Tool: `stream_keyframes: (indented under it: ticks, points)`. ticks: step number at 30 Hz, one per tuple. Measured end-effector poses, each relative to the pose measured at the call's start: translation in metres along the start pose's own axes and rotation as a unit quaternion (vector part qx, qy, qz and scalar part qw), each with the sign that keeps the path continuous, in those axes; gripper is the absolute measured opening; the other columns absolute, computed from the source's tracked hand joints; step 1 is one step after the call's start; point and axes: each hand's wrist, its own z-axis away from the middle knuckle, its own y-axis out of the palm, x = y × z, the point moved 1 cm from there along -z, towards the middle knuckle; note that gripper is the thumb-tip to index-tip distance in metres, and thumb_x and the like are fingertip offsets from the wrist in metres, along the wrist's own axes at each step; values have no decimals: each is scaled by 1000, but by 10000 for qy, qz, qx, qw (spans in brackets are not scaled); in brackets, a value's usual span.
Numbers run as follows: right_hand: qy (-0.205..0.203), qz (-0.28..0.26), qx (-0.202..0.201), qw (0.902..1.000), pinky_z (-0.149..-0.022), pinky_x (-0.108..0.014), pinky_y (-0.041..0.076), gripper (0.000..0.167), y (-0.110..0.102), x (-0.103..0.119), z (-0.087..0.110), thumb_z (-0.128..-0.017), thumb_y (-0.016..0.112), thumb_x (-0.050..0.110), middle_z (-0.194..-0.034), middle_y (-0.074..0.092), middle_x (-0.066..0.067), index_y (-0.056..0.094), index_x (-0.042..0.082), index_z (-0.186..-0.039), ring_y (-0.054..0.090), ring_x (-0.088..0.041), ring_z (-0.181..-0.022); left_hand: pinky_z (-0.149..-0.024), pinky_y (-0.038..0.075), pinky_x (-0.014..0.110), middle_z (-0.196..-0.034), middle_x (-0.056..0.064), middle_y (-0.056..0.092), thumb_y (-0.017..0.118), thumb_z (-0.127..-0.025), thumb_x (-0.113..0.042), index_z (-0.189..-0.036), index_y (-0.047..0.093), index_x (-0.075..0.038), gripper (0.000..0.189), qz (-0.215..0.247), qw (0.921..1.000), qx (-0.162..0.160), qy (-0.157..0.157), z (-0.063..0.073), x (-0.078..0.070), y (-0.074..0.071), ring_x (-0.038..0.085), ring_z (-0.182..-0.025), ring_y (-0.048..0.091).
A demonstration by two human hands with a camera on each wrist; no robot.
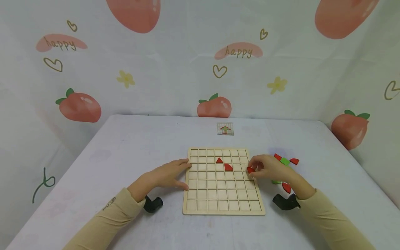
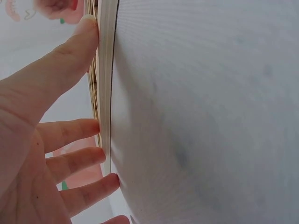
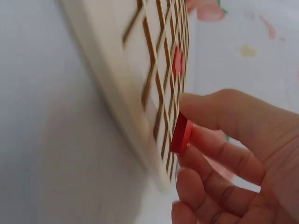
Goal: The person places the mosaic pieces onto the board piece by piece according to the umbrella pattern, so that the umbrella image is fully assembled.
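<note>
A wooden grid board point(image 1: 215, 185) lies on the table, divided into square cells. In its upper part sit a red triangle point(image 1: 219, 160) and a red quarter-circle piece point(image 1: 228, 167). My left hand point(image 1: 165, 174) rests at the board's left edge, thumb and fingertips touching the rim with the fingers spread, as the left wrist view shows. At the right edge of the board my right hand point(image 1: 270, 167) pinches a red block point(image 3: 182, 133) between thumb and fingers. In the head view that block overlaps the right column of cells, partly covered by the fingers.
Behind the board lies a small pattern card point(image 1: 225, 128) with a red and green figure. Several loose pieces are right of the board, among them a green square point(image 1: 284, 161), a red quarter-circle point(image 1: 294, 161) and another red piece point(image 1: 286, 188) near the right wrist. A printed cloth hangs behind.
</note>
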Motion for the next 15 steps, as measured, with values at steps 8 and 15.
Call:
stream_keyframes:
  ticks: [8,15]
  points:
    - [-84,-9,16,10000,-57,-17,42,17,18,16,-12,-79,74,18,-75,58,2,64,7,-87,47,-8,-69,-113,30,48,-153,16,27,68,-80,-48,-142,37,-5,82,21,10000,1,3,0,0,0,35,-140,29]
    - [-126,88,-26,9999,-58,-17,41,16,24,26,-17,-77,74,16,-72,58,3,64,6,-85,46,-6,-66,-114,29,48,-153,15,26,68,-80,-48,-143,36,-6,82,62,10000,44,-55,0,0,-1,34,-140,29]
